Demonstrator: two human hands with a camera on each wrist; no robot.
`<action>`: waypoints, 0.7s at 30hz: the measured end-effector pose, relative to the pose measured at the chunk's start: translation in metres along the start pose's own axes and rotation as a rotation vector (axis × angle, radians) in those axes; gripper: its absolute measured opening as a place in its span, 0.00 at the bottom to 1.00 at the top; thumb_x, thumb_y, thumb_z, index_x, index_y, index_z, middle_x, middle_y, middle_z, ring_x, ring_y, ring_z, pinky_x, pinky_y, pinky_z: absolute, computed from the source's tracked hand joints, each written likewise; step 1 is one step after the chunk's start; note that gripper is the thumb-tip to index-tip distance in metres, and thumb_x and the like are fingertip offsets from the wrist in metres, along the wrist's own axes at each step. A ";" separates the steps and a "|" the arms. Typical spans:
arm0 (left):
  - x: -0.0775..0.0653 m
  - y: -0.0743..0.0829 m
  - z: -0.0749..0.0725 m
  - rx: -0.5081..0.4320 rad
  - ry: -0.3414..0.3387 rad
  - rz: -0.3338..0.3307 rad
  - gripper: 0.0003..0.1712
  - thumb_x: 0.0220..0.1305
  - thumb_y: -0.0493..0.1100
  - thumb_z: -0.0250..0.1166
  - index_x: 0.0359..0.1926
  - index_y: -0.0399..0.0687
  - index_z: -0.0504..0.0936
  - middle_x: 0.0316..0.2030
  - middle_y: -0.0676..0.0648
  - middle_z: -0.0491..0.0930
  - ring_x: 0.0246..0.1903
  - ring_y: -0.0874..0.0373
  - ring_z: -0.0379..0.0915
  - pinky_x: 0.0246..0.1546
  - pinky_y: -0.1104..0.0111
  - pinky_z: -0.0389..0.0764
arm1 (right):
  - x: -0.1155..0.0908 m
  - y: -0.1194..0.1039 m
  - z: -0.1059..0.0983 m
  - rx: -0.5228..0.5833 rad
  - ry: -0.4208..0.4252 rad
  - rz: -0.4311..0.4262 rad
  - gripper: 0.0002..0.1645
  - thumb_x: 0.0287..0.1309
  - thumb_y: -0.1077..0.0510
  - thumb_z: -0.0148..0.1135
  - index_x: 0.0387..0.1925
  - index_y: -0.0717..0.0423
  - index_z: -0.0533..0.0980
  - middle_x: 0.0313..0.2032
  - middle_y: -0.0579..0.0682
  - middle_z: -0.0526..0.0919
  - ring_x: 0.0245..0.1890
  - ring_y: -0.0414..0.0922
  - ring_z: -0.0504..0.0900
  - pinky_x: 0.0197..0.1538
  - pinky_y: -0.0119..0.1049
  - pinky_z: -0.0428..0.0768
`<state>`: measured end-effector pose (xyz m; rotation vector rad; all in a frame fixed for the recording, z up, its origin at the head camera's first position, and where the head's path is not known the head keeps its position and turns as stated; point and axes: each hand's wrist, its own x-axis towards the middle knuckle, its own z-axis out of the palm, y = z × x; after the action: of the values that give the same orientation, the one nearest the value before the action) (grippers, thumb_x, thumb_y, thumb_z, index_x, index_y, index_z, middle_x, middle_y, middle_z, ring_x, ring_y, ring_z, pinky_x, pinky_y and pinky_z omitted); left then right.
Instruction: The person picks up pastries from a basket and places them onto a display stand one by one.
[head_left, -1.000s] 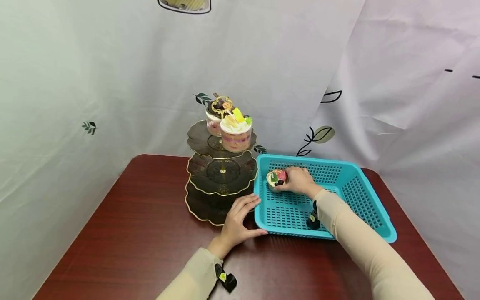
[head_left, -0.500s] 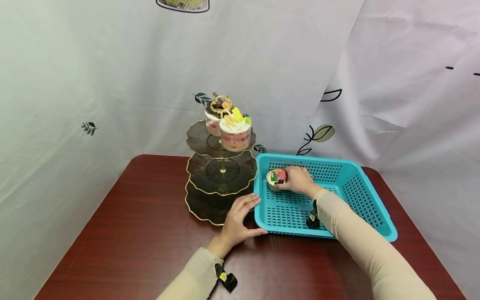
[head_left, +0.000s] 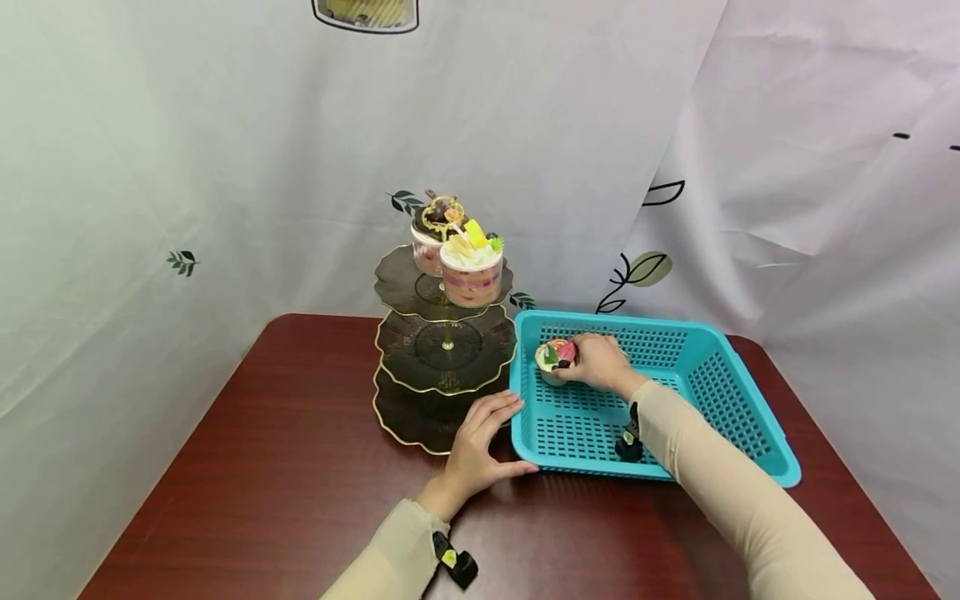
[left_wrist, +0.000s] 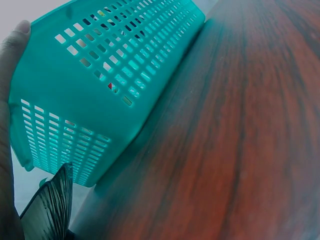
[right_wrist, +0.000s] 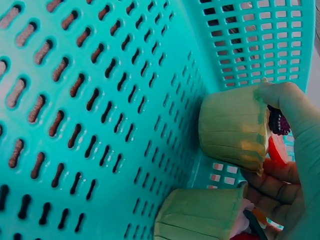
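Note:
My right hand [head_left: 602, 364] reaches into the blue-green plastic basket [head_left: 712, 335] and grips a cupcake [head_left: 548, 359] near its left wall. The cupcake has cream, a green leaf, dark berries and a red fruit piece on top. In the right wrist view its pale paper cup [right_wrist: 232, 127] is held by the thumb and fingers at the rim. A second cupcake [right_wrist: 197, 216] lies right beside it, mostly hidden by the hand in the head view. My left hand [head_left: 474, 454] spans the basket's near left corner, fingers at the side rim and thumb stretched along the front.
A three-tier dark stand [head_left: 447, 354] with gold scalloped edges stands left of the basket, close to the left hand. Its top tier carries a dessert cup with fruit [head_left: 471, 275] and a chocolate-topped one [head_left: 427, 250]. Behind the wooden table [head_left: 285, 467] hangs a white curtain [head_left: 247, 150].
The head view shifts slightly, so everything appears a little lower. Both hands stay in place, the right one still gripping the cupcake in the basket.

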<state>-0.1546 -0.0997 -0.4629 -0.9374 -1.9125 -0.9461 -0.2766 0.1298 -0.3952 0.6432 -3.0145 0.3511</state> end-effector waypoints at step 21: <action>-0.001 0.000 0.000 0.004 -0.011 -0.006 0.44 0.51 0.69 0.66 0.57 0.39 0.77 0.54 0.40 0.78 0.57 0.48 0.72 0.62 0.64 0.73 | -0.003 -0.002 -0.019 0.078 0.005 0.014 0.27 0.48 0.39 0.70 0.38 0.57 0.78 0.31 0.52 0.80 0.30 0.47 0.75 0.41 0.48 0.70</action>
<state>-0.1539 -0.1003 -0.4637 -0.9370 -1.9270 -0.9416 -0.2732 0.1336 -0.3761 0.6263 -3.0151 0.4727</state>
